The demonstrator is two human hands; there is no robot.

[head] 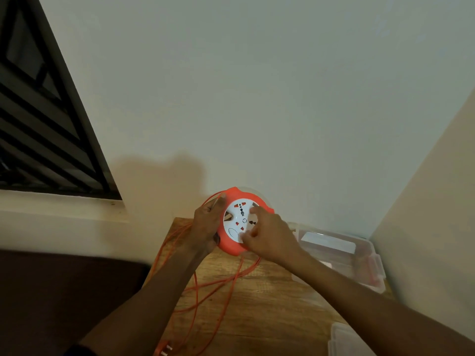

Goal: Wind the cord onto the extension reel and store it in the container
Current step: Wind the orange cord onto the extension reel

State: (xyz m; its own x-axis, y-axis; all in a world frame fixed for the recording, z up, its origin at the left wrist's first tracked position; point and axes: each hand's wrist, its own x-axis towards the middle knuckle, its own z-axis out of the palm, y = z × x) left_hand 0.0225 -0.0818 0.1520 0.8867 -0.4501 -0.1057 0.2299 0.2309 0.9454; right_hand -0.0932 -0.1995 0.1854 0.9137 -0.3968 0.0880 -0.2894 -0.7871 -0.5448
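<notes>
I hold the orange extension reel (pixel 244 219) above the table (pixel 267 299), left hand (pixel 205 227) curled round its rim, right hand (pixel 270 237) fingers pinching the white hub, and should turn steadily so the loose cord (pixel 205 286) feeds in untangled, container (pixel 359 255) waiting right.

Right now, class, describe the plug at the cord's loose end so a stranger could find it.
On the wooden table, follow the loose orange cord toward its near left edge. There lies the orange plug, the only thing with metal pins.
</notes>
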